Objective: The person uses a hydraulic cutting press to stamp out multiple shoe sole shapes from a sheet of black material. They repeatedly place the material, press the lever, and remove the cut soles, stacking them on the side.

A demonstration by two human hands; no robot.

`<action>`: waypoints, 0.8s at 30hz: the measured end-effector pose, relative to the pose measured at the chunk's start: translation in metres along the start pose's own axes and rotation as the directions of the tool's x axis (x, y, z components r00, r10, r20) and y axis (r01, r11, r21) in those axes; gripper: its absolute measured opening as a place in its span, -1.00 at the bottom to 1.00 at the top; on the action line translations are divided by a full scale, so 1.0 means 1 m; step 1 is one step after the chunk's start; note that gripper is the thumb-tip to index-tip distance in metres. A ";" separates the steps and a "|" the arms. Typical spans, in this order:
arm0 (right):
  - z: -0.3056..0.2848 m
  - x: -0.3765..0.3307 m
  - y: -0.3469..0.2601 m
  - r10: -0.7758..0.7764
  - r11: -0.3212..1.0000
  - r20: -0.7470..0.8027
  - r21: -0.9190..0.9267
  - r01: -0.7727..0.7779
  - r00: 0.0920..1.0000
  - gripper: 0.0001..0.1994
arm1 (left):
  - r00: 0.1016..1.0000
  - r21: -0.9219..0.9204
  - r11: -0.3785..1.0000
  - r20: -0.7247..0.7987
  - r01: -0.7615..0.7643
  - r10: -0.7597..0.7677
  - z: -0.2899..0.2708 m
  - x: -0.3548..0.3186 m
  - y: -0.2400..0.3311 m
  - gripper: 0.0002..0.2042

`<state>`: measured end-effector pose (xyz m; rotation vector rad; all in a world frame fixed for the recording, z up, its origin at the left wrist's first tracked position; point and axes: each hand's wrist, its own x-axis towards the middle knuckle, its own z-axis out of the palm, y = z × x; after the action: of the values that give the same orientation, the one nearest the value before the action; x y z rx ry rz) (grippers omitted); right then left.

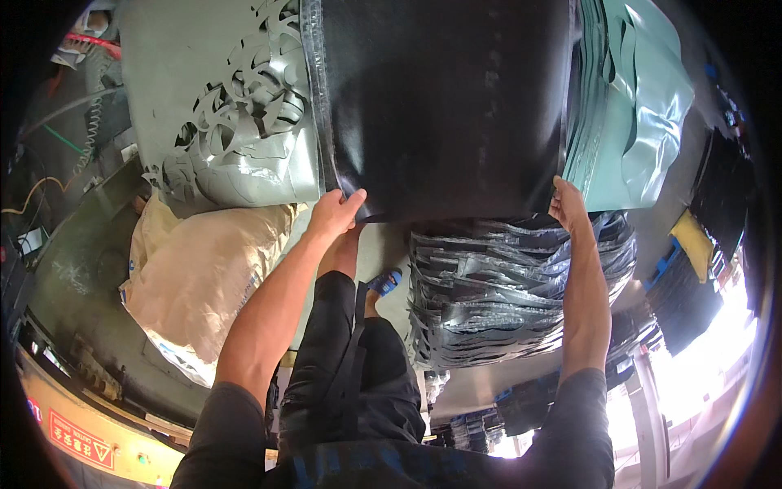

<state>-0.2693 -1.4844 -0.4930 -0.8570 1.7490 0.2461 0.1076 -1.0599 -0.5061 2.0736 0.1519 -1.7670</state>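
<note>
A large black sheet point(444, 106) of smooth material lies spread across the top of a stack in the upper middle. My left hand point(334, 213) pinches its near left corner. My right hand point(568, 205) grips its near right corner. Under the near edge sits a pile of black cut-out scrap sheets point(505, 293) full of holes. Grey-green sheets point(635, 114) stick out from under the black sheet on the right.
A grey sheet with cut-out shapes point(236, 138) lies at the upper left. A tan paper sack point(204, 269) sits at the left on the floor. An orange machine edge point(90, 440) runs along the lower left. Black stacks point(692, 293) stand at the right.
</note>
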 end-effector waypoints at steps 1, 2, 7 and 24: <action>0.002 -0.008 -0.001 0.054 0.997 0.029 -0.048 -0.053 0.998 -0.53 | 0.999 -0.005 0.999 0.012 0.043 -0.043 -0.002 -0.004 0.008 -0.55; 0.006 -0.014 -0.003 0.091 0.981 0.004 -0.170 -0.089 0.996 -0.52 | 0.994 -0.082 0.994 0.094 0.067 -0.060 -0.003 -0.007 0.018 -0.55; 0.022 -0.043 -0.019 -0.036 0.775 -0.040 -0.632 0.003 0.999 -0.40 | 0.934 -0.480 0.876 0.334 0.052 0.128 0.007 -0.054 0.085 -0.63; -0.027 -0.348 -0.174 -0.491 0.870 0.148 0.027 0.492 0.859 -0.62 | 0.763 -0.819 0.495 0.116 -0.288 0.636 -0.093 -0.274 0.183 -0.45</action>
<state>-0.1343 -1.4775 -0.1271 -1.2297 1.3339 -0.0222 0.2034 -1.1428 -0.1881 0.9511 0.1461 -1.3676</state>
